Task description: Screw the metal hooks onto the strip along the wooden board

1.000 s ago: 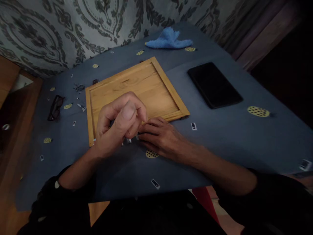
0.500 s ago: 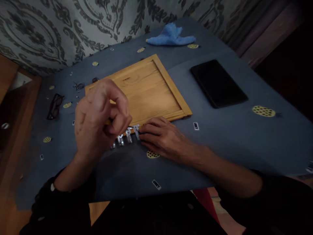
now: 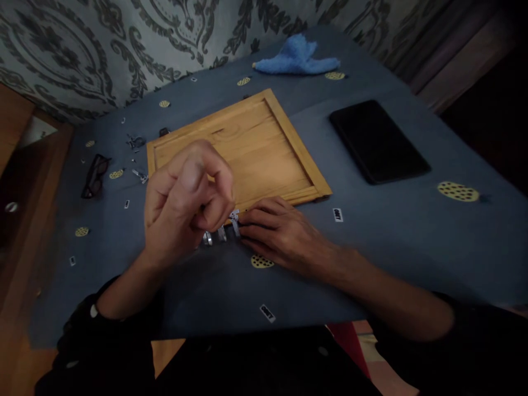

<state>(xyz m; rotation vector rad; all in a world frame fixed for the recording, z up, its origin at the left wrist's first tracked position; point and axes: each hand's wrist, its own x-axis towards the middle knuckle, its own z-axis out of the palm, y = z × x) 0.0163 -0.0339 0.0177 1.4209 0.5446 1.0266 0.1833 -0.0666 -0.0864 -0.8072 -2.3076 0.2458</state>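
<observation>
My left hand point(image 3: 190, 201) is closed in a fist above the near left part of a framed wooden board point(image 3: 259, 148). Whatever it holds is hidden behind the curled fingers. My right hand point(image 3: 284, 234) rests low at the board's near edge, its fingertips pressed against a small silver metal hook point(image 3: 235, 224). Several like hooks stand in a row to the left along the same edge, among them one metal hook point(image 3: 221, 233) partly covered by my left hand.
Left of the board lie dark sunglasses point(image 3: 95, 176), a loose metal hook point(image 3: 141, 176) and a small pile of metal pieces point(image 3: 135, 142). A black tablet point(image 3: 378, 142) lies to the right. A blue cloth point(image 3: 296, 57) sits at the back, by the patterned wall point(image 3: 165, 33).
My left hand has shifted right and turned a little, hiding the thin dark shaft seen at its fingertips before. My right hand keeps its place at the hook. The view has shifted slightly.
</observation>
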